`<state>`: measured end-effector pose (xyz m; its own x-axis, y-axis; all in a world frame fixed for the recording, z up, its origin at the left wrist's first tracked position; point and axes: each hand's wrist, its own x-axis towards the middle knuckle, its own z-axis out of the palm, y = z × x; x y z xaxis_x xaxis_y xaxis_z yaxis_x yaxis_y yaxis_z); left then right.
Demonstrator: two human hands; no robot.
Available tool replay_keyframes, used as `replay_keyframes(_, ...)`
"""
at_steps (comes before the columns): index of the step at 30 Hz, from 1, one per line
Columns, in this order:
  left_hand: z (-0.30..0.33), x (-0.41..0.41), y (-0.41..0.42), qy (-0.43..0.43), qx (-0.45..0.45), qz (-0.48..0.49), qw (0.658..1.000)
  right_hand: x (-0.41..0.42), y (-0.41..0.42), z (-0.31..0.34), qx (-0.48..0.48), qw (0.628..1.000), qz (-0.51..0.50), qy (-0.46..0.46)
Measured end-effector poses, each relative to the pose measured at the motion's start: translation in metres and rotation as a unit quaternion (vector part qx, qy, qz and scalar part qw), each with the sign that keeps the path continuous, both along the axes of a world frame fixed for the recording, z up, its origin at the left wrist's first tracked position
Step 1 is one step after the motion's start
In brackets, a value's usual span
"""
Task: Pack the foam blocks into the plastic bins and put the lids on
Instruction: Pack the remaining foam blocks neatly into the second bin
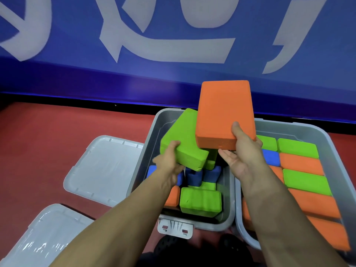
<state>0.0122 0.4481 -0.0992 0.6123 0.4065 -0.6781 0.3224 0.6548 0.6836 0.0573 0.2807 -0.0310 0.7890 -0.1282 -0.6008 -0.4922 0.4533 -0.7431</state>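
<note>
Two grey plastic bins stand side by side on the red floor. Over the left bin [146,151], my left hand [169,160] grips a tilted green foam block [181,139] by its near corner. My right hand [238,151] holds a large orange foam block [223,110] above the bins, thumb on top and fingers under its near edge. Inside the left bin lie loose blue blocks [194,176], a green block [200,201] and an orange one [173,197]. The right bin [300,128] is filled with neat rows of green, orange and blue blocks [306,182].
Two grey lids lie on the floor to the left: one [104,170] beside the left bin, another [38,236] nearer to me. A latch [175,228] hangs at the left bin's front. A blue wall with white lettering [163,45] rises behind the bins.
</note>
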Motion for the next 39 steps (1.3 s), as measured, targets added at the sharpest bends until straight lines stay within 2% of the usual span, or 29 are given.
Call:
replay_keyframes(4,0.034,-0.006,0.026,0.008,0.14,0.127,0.982,0.002,-0.011,-0.016,-0.023,0.999,-0.033,0.026)
replay_keyframes(8,0.049,-0.017,0.059,0.042,0.179,0.179,0.966,-0.002,-0.016,-0.04,-0.019,0.997,-0.014,0.069)
replay_keyframes(13,0.049,-0.032,0.073,0.013,0.128,0.176,0.976,-0.007,-0.02,-0.065,-0.043,0.994,0.029,0.099)
replay_keyframes(18,0.047,-0.031,0.078,-0.025,0.049,0.14,0.989,-0.019,-0.013,-0.071,-0.117,0.978,0.093,0.145)
replay_keyframes(20,0.046,-0.03,0.077,-0.049,0.013,0.118,0.992,-0.018,-0.008,-0.074,-0.194,0.966,0.079,0.152)
replay_keyframes(22,0.043,-0.028,0.074,-0.079,-0.027,0.104,0.991,-0.016,-0.003,-0.07,-0.312,0.935,0.082,0.149)
replay_keyframes(24,0.043,-0.027,0.071,-0.105,-0.06,0.1,0.988,-0.017,0.006,-0.058,-0.384,0.912,0.095,0.105)
replay_keyframes(27,0.04,-0.025,0.065,-0.098,-0.07,0.071,0.99,-0.023,0.032,-0.038,-0.406,0.908,0.09,-0.043)
replay_keyframes(28,0.038,-0.025,0.062,-0.087,-0.067,0.048,0.993,-0.026,0.043,-0.031,-0.366,0.92,0.1,-0.098)
replay_keyframes(30,0.034,-0.023,0.057,-0.062,-0.067,-0.017,0.996,-0.034,0.064,-0.021,-0.225,0.949,0.157,-0.158)
replay_keyframes(32,0.032,-0.024,0.053,-0.047,-0.083,-0.07,0.993,-0.041,0.081,-0.012,-0.149,0.951,0.219,-0.16)
replay_keyframes(35,0.028,-0.029,0.047,-0.056,-0.144,-0.1,0.983,-0.039,0.095,-0.017,-0.143,0.953,0.198,-0.177)
replay_keyframes(39,0.018,-0.036,0.039,-0.06,-0.176,-0.159,0.97,-0.037,0.1,-0.025,-0.221,0.945,0.144,-0.196)
